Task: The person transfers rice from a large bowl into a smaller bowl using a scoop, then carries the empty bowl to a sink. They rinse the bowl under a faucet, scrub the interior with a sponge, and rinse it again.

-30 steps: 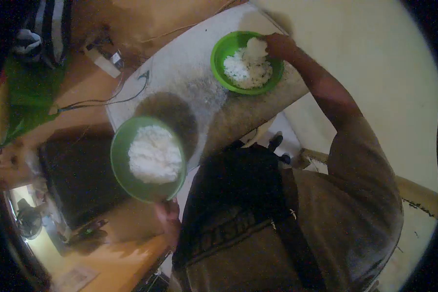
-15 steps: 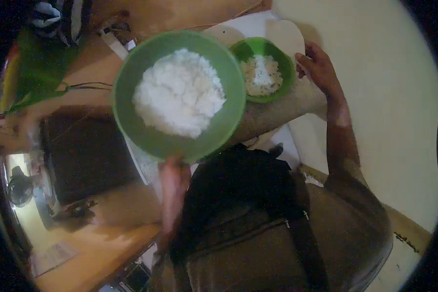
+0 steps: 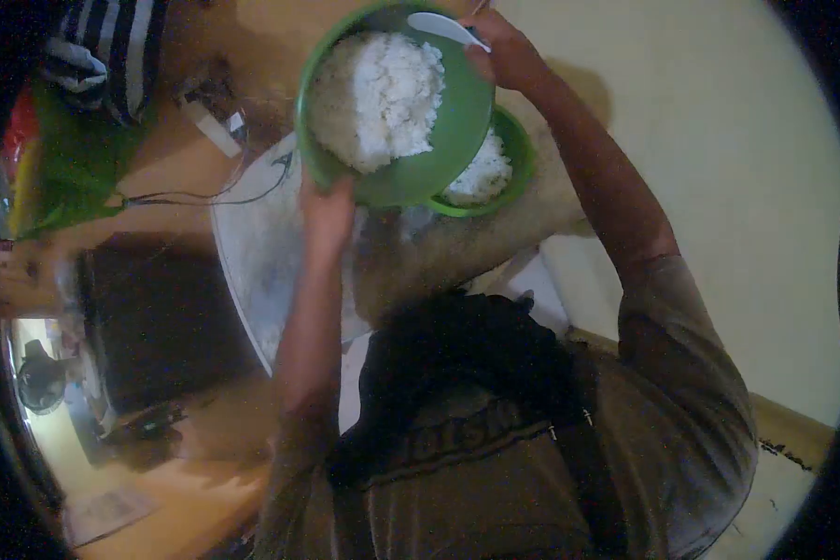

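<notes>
My left hand (image 3: 329, 207) grips the lower left rim of a large green bowl (image 3: 457, 131), which holds a mound of white rice (image 3: 397, 98). In my right hand (image 3: 511, 58) is a white rice paddle (image 3: 439, 26), its blade over the bowl's upper right rim. A smaller green bowl (image 3: 523, 177) stands just below and right of the large one, partly covered by it. More rice (image 3: 483, 177) shows inside that smaller bowl. The fingers of my left hand are partly hidden by the rim.
Both bowls are over a worn, light-topped table (image 3: 252, 229) with a curved edge. A dark flat panel (image 3: 159, 322) is to the left, with a fan (image 3: 42, 378) beyond it. Striped cloth (image 3: 117, 51) and a green bag (image 3: 84, 159) lie upper left. A pale wall (image 3: 719, 187) bounds the right.
The large bowl has moved up and right, with my left hand on its rim, and now overlaps the smaller bowl. My right hand has moved up and left and now holds the paddle.
</notes>
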